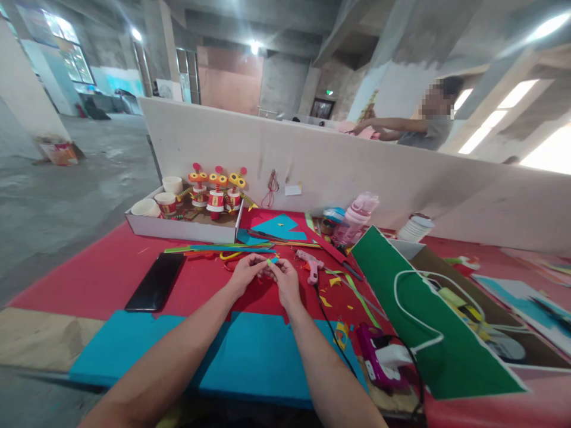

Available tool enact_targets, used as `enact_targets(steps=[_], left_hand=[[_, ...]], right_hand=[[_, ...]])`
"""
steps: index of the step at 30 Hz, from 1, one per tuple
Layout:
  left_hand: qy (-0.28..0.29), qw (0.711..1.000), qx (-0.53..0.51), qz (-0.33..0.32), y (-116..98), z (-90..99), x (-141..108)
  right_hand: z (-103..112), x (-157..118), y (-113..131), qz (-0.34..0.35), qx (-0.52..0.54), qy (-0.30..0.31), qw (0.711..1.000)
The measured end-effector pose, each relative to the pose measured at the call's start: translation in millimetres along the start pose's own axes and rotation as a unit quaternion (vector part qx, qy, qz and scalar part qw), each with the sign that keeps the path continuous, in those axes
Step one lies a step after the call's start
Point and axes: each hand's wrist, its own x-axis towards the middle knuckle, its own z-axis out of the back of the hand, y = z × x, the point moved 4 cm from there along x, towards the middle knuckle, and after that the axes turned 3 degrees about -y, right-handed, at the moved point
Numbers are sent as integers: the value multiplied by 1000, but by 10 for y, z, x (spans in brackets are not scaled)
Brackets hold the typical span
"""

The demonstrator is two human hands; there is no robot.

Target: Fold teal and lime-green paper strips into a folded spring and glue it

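Both of my hands meet over the red table covering [200,285]. Between the fingertips is a small piece of blue and yellow-green paper [272,261]. My left hand [247,272] pinches it from one side, and my right hand [285,279] pinches it from the other. Just right of them lies a pink hot glue gun [311,266] with a black cord. Behind the hands are long coloured paper strips [209,247] and the yellow handle of what looks like scissors [229,257]. A sheet of blue paper [250,351] lies under my forearms.
A white tray [178,230] holds paper-cup figures [217,193] and white cups [146,208]. A black phone [156,282] lies left. Right are a purple power strip [379,356], a green board [419,321], a pink bottle [359,217] and yellow scraps. Beyond the partition [312,154] is another person [428,128].
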Motion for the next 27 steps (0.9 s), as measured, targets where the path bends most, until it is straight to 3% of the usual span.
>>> enact_targets(steps=[6,15,27], left_hand=[[-12,999,30,-16,-12,-3,3],[-24,997,67,-11,-24,28,18],[-30,998,55,2,-38,41,28]], right_hand=[[10,5,-17,10,-10,8,1000],[16,21,-29,-70,17,79,994],[18,52,-31,-41,2,79,996]])
